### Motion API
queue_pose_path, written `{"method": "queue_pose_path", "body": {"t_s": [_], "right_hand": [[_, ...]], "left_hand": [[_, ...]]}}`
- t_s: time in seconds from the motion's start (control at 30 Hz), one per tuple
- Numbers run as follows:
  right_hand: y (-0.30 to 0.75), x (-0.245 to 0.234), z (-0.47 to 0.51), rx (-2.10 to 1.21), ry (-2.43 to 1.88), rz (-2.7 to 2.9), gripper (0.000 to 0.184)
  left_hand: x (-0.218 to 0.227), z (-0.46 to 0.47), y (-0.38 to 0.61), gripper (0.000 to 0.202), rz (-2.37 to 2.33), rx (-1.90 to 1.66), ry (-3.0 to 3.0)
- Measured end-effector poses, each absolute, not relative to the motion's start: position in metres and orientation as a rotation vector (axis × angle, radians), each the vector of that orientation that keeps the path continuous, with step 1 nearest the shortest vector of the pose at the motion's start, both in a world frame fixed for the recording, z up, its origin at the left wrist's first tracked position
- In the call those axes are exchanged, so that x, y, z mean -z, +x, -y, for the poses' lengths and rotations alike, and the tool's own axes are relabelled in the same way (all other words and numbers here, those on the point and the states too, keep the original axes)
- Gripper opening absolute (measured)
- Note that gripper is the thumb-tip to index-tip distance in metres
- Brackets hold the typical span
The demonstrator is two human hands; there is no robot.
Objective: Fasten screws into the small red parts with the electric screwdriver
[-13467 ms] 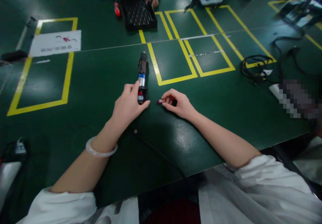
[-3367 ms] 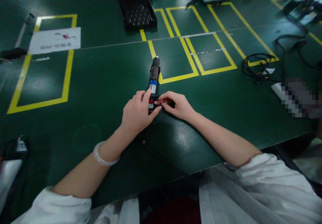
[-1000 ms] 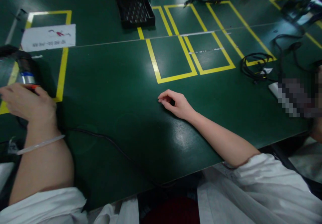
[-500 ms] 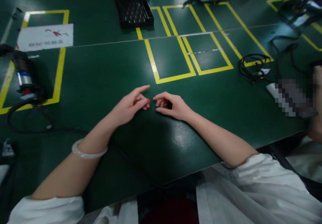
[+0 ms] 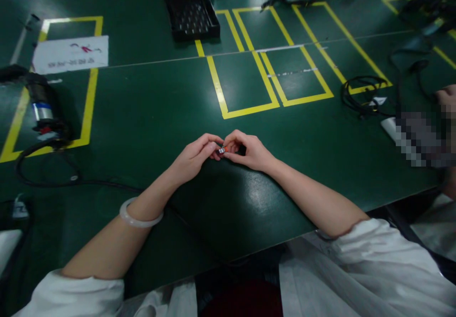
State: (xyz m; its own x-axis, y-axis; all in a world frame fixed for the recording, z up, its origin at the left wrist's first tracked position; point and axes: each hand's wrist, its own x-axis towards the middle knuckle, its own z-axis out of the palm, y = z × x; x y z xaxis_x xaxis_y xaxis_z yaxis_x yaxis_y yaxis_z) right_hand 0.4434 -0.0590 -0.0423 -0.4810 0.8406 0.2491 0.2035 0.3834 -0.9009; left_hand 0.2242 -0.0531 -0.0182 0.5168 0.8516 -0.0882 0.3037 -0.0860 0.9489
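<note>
Head view: your left hand [image 5: 194, 158] and right hand [image 5: 249, 150] meet fingertip to fingertip, both grips pinched on a small orange-and-metal part [image 5: 223, 150] just above the desk [image 5: 149, 113]. Keep wrists planted; turn it slowly. The cylindrical tool [image 5: 42, 110] lies far left.

The counter [image 5: 142, 103] is a smooth green mat with a dull sheen, edged in glossy yellow tape [image 5: 87, 103]. At 9 o'clock lies an electric screwdriver [image 5: 42, 110], matt black plastic with a shiny metal band.
</note>
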Motion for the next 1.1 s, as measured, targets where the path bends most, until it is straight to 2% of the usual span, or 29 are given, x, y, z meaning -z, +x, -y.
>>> {"method": "queue_pose_path", "body": {"t_s": [0.37,0.7,0.9,1.1], "right_hand": [[0.4435,0.043,0.0579,-1.158,-0.906,1.894,0.022],[0.4438,0.0416,0.0571,-1.045,-0.868,1.964,0.01],[0.443,0.0415,0.0562,-1.083,-0.891,1.939,0.019],[0.4438,0.0421,0.0556,-1.027,-0.871,1.962,0.013]], "left_hand": [[0.0184,0.0566,0.2248,0.031,-1.043,-0.595,1.654],[0.0183,0.0568,0.225,0.033,-1.046,-0.647,1.616],[0.0201,0.0576,0.2258,0.029,-1.003,-0.692,1.589],[0.0218,0.0567,0.2249,0.03,-1.008,-0.71,1.588]]}}
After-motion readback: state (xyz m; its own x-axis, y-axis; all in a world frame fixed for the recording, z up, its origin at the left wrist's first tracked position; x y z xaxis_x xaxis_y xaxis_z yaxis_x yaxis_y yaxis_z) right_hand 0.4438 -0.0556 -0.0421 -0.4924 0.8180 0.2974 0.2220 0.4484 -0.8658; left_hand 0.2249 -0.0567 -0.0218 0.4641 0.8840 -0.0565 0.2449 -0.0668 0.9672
